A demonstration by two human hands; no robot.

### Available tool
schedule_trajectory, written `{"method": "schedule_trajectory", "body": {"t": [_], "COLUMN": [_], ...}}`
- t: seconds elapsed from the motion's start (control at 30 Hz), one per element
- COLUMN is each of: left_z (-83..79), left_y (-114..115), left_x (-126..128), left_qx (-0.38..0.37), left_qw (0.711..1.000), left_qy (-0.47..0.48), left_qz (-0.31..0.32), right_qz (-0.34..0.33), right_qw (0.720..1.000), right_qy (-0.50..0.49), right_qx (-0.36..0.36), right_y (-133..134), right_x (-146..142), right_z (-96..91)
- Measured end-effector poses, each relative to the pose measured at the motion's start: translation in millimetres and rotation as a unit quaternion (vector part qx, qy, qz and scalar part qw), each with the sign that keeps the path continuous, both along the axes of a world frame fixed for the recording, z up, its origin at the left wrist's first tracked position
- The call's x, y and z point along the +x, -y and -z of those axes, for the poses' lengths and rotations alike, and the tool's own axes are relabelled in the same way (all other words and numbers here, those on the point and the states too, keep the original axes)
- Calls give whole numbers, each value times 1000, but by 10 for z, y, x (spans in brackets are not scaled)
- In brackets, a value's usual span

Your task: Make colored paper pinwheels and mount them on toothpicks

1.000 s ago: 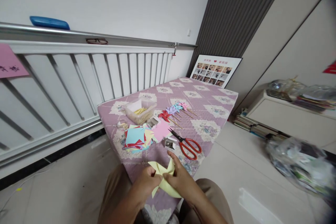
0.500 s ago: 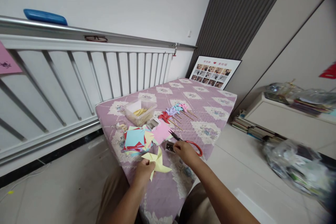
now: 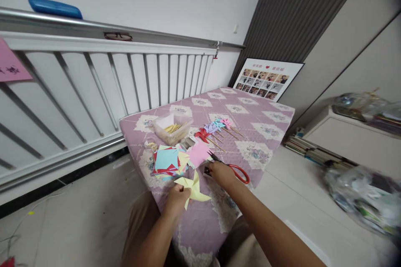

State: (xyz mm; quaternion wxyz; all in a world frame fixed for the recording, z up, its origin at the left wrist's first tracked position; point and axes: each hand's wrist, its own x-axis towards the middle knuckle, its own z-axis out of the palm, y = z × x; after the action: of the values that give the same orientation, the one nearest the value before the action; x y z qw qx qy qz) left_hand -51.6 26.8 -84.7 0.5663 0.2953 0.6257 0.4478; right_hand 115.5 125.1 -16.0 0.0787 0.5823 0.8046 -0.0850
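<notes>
My left hand [image 3: 176, 201] pinches a folded yellow paper pinwheel [image 3: 194, 187] and holds it just above the near end of the purple quilted table [image 3: 250, 142]. My right hand [image 3: 221, 173] reaches forward, fingers curled over a small open box of pins [image 3: 207, 171]; what the fingertips hold is hidden. Red-handled scissors [image 3: 238, 172] lie right beside that hand. A pile of coloured paper squares [image 3: 171, 159] lies ahead of my left hand.
Finished pinwheels on sticks [image 3: 214, 127] and a clear tub of wooden sticks [image 3: 173, 128] sit mid-table. A white railing [image 3: 94, 87] runs along the left. A framed photo board [image 3: 268, 79] leans at the far end; books and plastic bags [image 3: 360, 192] lie right.
My hands parted: the left kept the yellow pinwheel and moved forward, the right left it and reached out to the pin box by the scissors. The view shifted slightly.
</notes>
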Motion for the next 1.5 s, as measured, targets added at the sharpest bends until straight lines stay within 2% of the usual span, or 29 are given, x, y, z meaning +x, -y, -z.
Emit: {"method": "schedule_trajectory", "body": {"t": [0.2, 0.4, 0.63, 0.77, 0.9, 1.07, 1.27, 1.37, 1.5], "left_z": [-28, -23, -44, -57, -28, -1, -12, 2, -2], "left_y": [3, -2, 6, 7, 2, 3, 24, 36, 68], "left_x": [-6, -6, 5, 14, 10, 13, 19, 4, -3], "left_qx": [1, 3, 4, 2, 7, 12, 18, 21, 22], "left_qw": [1000, 1000, 1000, 999, 1000, 1000, 1000, 1000, 999], "left_qy": [14, 20, 25, 25, 19, 7, -8, -20, -32], "left_qz": [-9, -12, -14, -20, -18, -11, -6, -7, -8], "right_qz": [15, 24, 40, 67, 130, 200, 274, 291, 289], "right_qw": [999, 1000, 995, 976, 923, 809, 678, 639, 620], "right_qy": [40, 14, -93, -209, -362, -550, -673, -703, -720], "right_qx": [-18, -11, -3, 6, 4, -64, -107, -116, -122], "right_y": [-34, -13, -18, 13, 159, 533, 997, 1170, 1326], "right_x": [-41, -49, 10, 54, 67, 15, 11, 39, 75], "right_z": [43, 67, 105, 68, 13, 32, 77, 73, 57]}}
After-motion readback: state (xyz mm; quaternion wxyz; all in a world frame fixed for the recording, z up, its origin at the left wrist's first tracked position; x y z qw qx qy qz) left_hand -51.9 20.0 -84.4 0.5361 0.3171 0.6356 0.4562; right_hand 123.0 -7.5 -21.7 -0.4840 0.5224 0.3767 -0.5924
